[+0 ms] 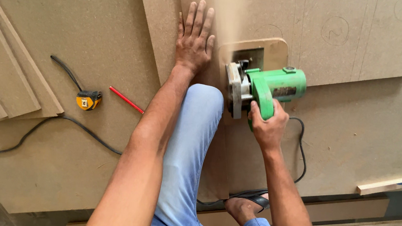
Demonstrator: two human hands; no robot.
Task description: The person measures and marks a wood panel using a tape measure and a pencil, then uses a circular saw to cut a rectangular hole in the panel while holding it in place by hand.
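Right hand [267, 127] clenched around green saw [267, 87] handle, frame centre; left hand [194, 41] spread flat on board [97, 19], tape measure [88, 100] left

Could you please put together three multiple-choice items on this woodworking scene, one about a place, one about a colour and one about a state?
1. Where does the tape measure lie?
A. left of the left arm
B. on top of the saw
C. under the foot

2. What colour is the body of the power saw?
A. blue
B. green
C. black

3. How is the left hand placed?
A. clenched around the pencil
B. flat on the board, fingers spread
C. lifted in the air

Answers:
1 A, it lies on the fibreboard beside the red pencil.
2 B, the housing is bright green, gripped by the right hand.
3 B, the palm presses down beside the saw.
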